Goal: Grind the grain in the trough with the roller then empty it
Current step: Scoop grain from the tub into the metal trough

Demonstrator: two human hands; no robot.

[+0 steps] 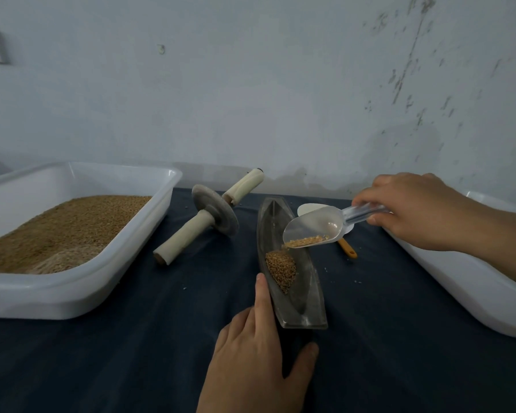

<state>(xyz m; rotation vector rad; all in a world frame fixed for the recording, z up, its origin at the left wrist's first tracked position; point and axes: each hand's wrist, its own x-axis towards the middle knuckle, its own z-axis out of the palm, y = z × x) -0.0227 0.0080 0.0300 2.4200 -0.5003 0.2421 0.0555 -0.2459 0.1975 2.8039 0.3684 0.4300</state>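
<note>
A grey boat-shaped trough (306, 305) lies lengthwise in the middle of the dark cloth, with a small heap of brown grain (280, 271) in its hollow. My right hand (420, 210) pinches the handle of a clear plastic scoop (316, 226), which tilts over the trough with some grain at its lip. My left hand (256, 353) rests at the trough's near end, forefinger straight along its left side and thumb by the near edge. The roller (209, 216), a stone disc on a pale wooden axle, lies on the cloth left of the trough.
A white tub (81, 281) half full of grain stands at the left. Another white tub (459, 290) stands at the right edge. An orange-handled utensil (349, 248) lies behind the scoop. A wall closes off the back of the table.
</note>
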